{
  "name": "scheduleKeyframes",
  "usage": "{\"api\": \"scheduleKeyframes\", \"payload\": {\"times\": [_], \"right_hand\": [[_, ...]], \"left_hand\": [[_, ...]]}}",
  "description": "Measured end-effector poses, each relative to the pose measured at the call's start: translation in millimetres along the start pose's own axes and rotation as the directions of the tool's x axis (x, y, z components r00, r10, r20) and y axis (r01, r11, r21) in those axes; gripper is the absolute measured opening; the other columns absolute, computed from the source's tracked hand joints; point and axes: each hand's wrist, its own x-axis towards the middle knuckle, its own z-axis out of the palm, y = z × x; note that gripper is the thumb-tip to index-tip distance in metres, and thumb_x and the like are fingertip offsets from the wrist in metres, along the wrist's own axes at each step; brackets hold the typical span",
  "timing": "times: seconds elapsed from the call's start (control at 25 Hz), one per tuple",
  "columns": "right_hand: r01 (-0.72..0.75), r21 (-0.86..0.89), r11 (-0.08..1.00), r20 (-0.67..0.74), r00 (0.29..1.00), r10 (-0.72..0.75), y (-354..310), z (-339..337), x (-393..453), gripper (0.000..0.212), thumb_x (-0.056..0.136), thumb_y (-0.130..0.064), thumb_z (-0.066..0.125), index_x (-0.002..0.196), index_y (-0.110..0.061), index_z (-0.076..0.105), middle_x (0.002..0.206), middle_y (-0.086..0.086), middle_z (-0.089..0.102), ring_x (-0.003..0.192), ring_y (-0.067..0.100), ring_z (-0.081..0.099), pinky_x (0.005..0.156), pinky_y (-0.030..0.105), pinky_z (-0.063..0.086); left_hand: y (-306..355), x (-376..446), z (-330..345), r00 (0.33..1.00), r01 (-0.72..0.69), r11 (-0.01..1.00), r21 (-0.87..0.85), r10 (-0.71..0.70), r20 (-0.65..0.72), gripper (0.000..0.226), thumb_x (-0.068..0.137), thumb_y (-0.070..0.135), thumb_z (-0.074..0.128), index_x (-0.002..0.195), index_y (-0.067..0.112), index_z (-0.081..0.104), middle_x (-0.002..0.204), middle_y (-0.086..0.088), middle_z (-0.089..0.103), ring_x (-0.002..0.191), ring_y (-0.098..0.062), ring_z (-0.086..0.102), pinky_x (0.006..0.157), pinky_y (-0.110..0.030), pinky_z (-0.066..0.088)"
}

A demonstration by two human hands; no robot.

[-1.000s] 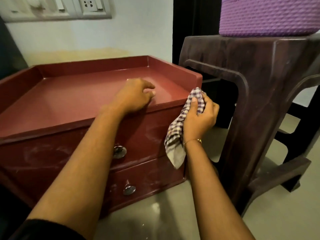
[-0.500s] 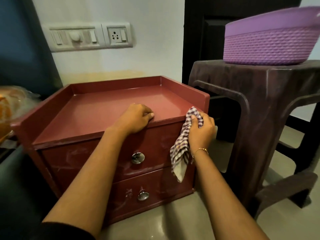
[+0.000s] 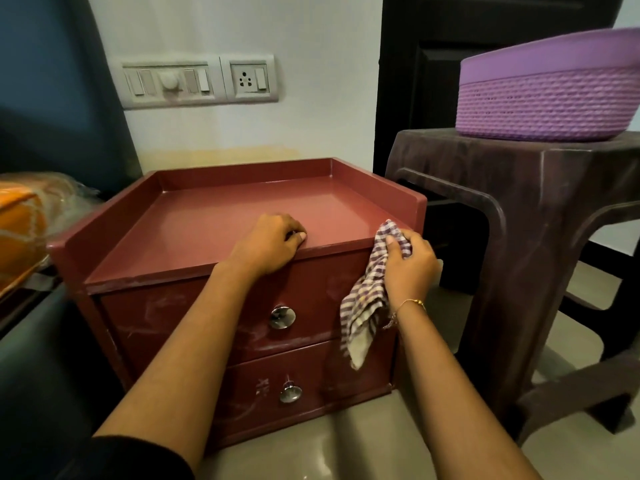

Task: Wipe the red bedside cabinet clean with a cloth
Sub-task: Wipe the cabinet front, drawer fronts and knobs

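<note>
The red bedside cabinet (image 3: pixel 214 223) stands on the floor in front of me, with a raised rim on three sides and two drawers with metal knobs. Its drawer fronts show pale dusty smears. My left hand (image 3: pixel 268 245) rests curled on the front edge of the top, holding nothing. My right hand (image 3: pixel 410 263) grips a checked purple-and-white cloth (image 3: pixel 369 299) against the cabinet's front right corner. The cloth's loose end hangs down over the upper drawer front.
A dark brown plastic stool (image 3: pixel 512 216) stands close to the cabinet's right side, carrying a purple woven basket (image 3: pixel 550 95). A switch and socket panel (image 3: pixel 201 81) is on the white wall behind. An orange bundle in plastic (image 3: pixel 24 223) lies at the left.
The view has pulled back and risen, showing more wall and the basket. My right hand with the cloth stays at the front right corner; my left hand stays on the front edge.
</note>
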Motion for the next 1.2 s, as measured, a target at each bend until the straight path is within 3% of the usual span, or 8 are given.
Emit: {"api": "scheduleKeyframes", "payload": {"times": [0.16,0.28,0.52,0.72,0.84,1.0,1.08,1.2], "right_hand": [[0.073,0.044,0.996,0.004,0.997,-0.074,-21,17,-28,0.018,0.082,0.0,0.066,0.098,0.007,0.069,0.097,0.023,0.067,0.088,0.034,0.063,0.072,0.016,0.035],[0.193,0.066,0.979,0.152,0.968,-0.201,-27,25,-47,0.018,0.081,-0.003,0.067,0.098,0.004,0.07,0.094,0.018,0.067,0.083,0.027,0.062,0.069,0.011,0.032],[-0.091,0.015,0.996,-0.029,0.995,0.091,-14,7,-10,0.021,0.087,-0.006,0.062,0.103,0.006,0.067,0.103,0.024,0.065,0.094,0.036,0.061,0.067,0.014,0.03],[0.09,0.067,0.994,0.293,0.95,-0.106,-52,26,-61,0.014,0.084,-0.009,0.066,0.093,0.002,0.07,0.09,0.018,0.067,0.08,0.033,0.062,0.068,0.025,0.036],[-0.153,0.184,0.971,0.44,0.896,0.058,-55,18,-45,0.011,0.087,-0.016,0.063,0.096,-0.009,0.061,0.091,0.006,0.066,0.081,0.018,0.059,0.07,0.025,0.043],[-0.499,0.317,0.807,0.719,0.681,0.139,-47,3,-28,0.011,0.093,-0.007,0.051,0.086,-0.015,0.049,0.078,0.002,0.059,0.072,0.01,0.055,0.062,0.017,0.046],[-0.351,0.265,0.898,0.676,0.732,0.087,-35,1,-15,0.02,0.09,-0.007,0.049,0.078,-0.019,0.06,0.086,0.0,0.06,0.085,0.012,0.055,0.072,0.017,0.044],[0.222,-0.038,0.974,0.439,0.88,-0.184,-15,-5,4,0.023,0.088,-0.004,0.054,0.09,-0.017,0.073,0.109,-0.004,0.053,0.106,0.015,0.04,0.091,0.016,0.03]], "left_hand": [[-3,0,0,1.0,-0.013,1.0,-0.004,0.013,0.014,0.025,0.093,0.018,0.051,0.108,0.007,0.068,0.116,-0.01,0.066,0.105,-0.027,0.058,0.092,-0.034,0.046],[-3,1,3,1.0,-0.017,1.0,-0.018,0.017,-0.012,0.024,0.092,0.016,0.052,0.107,0.007,0.069,0.115,-0.01,0.066,0.103,-0.025,0.059,0.09,-0.03,0.044],[-4,-6,3,0.997,-0.071,0.997,-0.042,0.071,-0.013,0.028,0.095,0.015,0.048,0.115,0.003,0.063,0.12,-0.014,0.063,0.114,-0.027,0.055,0.093,-0.024,0.037],[1,-31,12,0.921,-0.197,0.977,0.077,0.212,-0.328,0.049,0.086,0.034,0.033,0.121,0.007,0.051,0.12,-0.015,0.06,0.108,-0.026,0.054,0.085,-0.032,0.042],[3,-51,31,0.789,-0.36,0.909,0.208,0.416,-0.453,0.04,0.081,0.032,0.043,0.112,0.008,0.045,0.116,-0.012,0.048,0.101,-0.024,0.046,0.079,-0.031,0.04],[20,-47,53,0.733,-0.342,0.872,0.351,0.481,-0.48,0.038,0.081,0.033,0.05,0.106,0.004,0.054,0.11,-0.012,0.051,0.106,-0.026,0.041,0.095,-0.035,0.036],[33,-37,66,0.701,-0.318,0.849,0.422,0.51,-0.498,0.029,0.078,0.021,0.056,0.097,-0.001,0.063,0.097,-0.017,0.064,0.105,-0.028,0.043,0.099,-0.035,0.034],[40,-20,78,0.667,-0.309,0.815,0.491,0.553,-0.499,0.005,0.076,0.004,0.066,0.075,0.001,0.069,0.079,-0.013,0.069,0.094,-0.024,0.057,0.097,-0.032,0.04]]}}
